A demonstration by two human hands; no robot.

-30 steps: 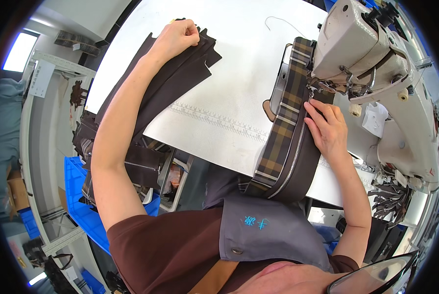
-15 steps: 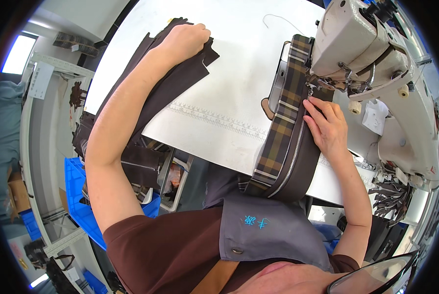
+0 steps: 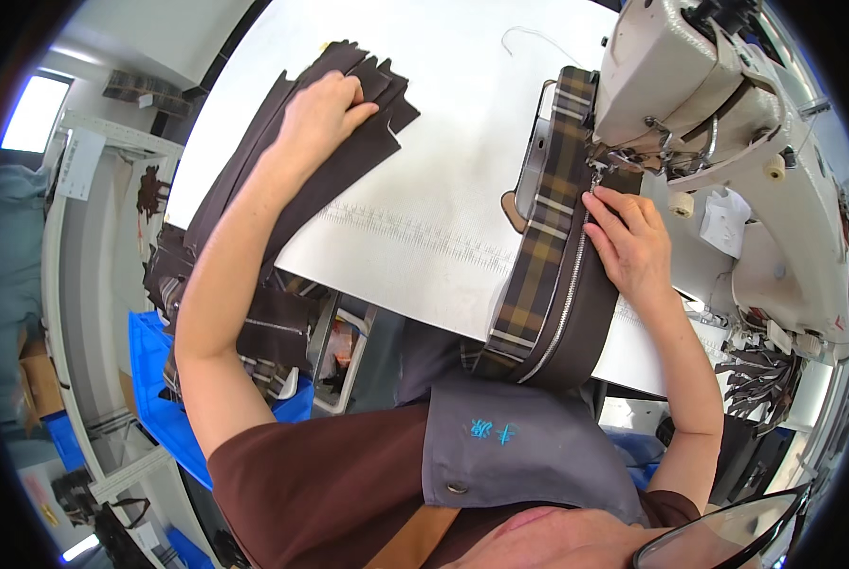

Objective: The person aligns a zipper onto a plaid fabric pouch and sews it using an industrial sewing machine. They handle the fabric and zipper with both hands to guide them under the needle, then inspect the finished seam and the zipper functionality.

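My left hand (image 3: 318,121) is over a stack of dark brown fabric pieces (image 3: 363,156) at the far left of the table, its fingers curled and closed on the upper piece. What lies under its fingertips is partly hidden. My right hand (image 3: 636,245) rests with fingers stretched along a silver zip (image 3: 569,294) on a dark brown strip. That strip joins a plaid fabric panel (image 3: 529,275), and the curved work hangs over the table's near edge. Its far end sits beneath the head of a white sewing machine (image 3: 647,85).
A ruler scale (image 3: 424,232) runs across the white table (image 3: 396,275). A phone-like metallic object (image 3: 535,142) lies beside the plaid panel. Below left stands a blue bin (image 3: 164,398) with fabric pieces. Dark scraps (image 3: 761,379) hang at the right.
My left hand has drawn back nearer and leftward over the brown stack, uncovering more of its far end. My right hand and the zipped work stay almost still.
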